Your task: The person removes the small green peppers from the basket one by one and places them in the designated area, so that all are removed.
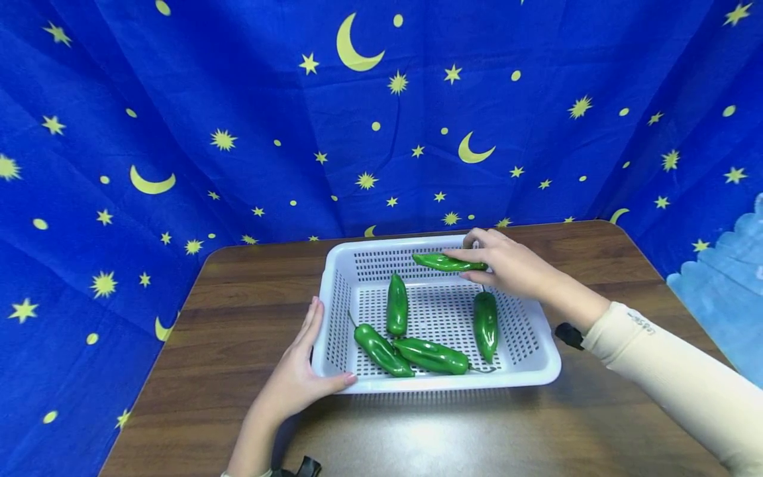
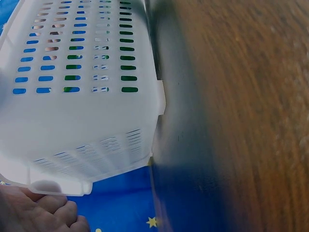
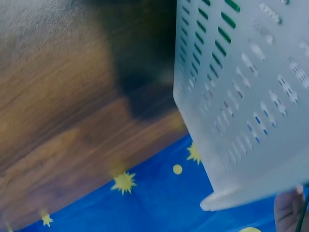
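A white perforated plastic basket (image 1: 441,381) stands on the table. My left hand (image 1: 301,368) holds its front left corner, thumb on the front rim and fingers along the left side; the left wrist view shows those fingers (image 2: 53,210) bent by the rim. Above the back right part of the basket, my right hand (image 1: 507,262) pinches a green chili pepper (image 1: 438,262) between thumb and fingers, held roughly level. Inside lie several more: one upright in view (image 1: 397,306), one at front left (image 1: 381,351), one at front middle (image 1: 432,356) and one at right (image 1: 485,324).
The brown wooden table (image 1: 238,318) extends around the basket on every side. A blue cloth (image 1: 268,99) with yellow moons and stars hangs behind and at the sides. A light blue scalloped fabric (image 1: 727,278) shows at far right.
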Demonstrator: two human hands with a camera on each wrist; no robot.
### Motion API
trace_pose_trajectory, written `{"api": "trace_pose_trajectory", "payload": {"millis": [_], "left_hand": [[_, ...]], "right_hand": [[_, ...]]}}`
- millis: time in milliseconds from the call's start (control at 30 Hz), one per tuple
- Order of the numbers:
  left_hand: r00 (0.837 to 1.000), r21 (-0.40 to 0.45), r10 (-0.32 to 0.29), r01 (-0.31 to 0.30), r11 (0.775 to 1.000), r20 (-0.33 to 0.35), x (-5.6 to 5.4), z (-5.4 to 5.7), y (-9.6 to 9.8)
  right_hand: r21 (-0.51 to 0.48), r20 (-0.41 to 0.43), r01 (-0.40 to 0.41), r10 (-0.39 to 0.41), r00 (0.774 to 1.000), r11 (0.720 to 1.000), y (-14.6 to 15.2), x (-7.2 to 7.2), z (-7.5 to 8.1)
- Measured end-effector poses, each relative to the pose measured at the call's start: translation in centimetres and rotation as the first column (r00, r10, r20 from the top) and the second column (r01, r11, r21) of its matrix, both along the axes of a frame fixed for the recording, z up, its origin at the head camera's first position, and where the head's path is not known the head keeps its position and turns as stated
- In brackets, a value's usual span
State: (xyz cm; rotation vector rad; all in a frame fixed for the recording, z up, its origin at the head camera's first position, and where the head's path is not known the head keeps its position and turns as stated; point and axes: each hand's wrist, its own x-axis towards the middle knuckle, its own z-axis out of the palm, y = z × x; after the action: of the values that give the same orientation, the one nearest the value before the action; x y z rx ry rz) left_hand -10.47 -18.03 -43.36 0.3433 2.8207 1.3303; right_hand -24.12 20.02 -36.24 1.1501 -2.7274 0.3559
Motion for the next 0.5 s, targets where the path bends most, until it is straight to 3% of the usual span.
{"api": "trace_pose_trajectory", "payload": {"millis": [233, 500], "left_hand": [[1.000, -0.007, -0.005, 0.004, 1.000, -0.007, 0.0, 0.0, 0.0], [1.000, -0.009, -0.003, 0.003, 1.000, -0.012, 0.1, 0.0, 0.0]], "right_hand": [[0.005, -0.095, 0.140, -0.139, 0.986, 0.990, 1.1, 0.3, 1.0], [-0.031, -0.141, 0.328, -0.329, 0.934, 0.944, 3.1, 1.1, 1.7]]}}
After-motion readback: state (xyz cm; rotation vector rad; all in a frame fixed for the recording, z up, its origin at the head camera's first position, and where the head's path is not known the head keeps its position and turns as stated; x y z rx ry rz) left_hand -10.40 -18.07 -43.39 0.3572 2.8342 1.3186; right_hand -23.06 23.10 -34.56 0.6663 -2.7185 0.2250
